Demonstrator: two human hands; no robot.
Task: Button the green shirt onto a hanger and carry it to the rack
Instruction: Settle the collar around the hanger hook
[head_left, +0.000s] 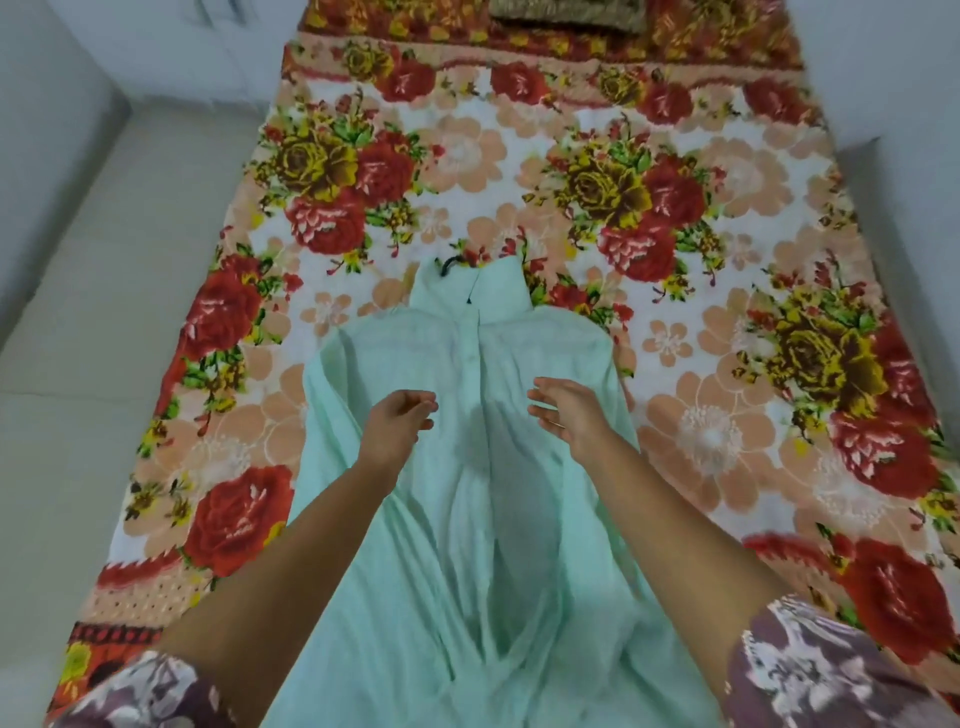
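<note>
Buttoning seems in hand: left hand (400, 422) and right hand (567, 415) hover over the green shirt (467, 519), each grip loose and empty. Next, both must pinch its front edges.

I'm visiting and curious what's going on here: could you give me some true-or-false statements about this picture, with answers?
1. The green shirt lies on a floral bedspread. True.
2. The shirt hangs on a rack. False: it lies flat on the bedspread, and no rack shows.
3. A black hanger hook pokes out at the collar. True.
4. The right hand grips the hook. False: it is over the shirt's chest, fingers open, holding nothing.
</note>
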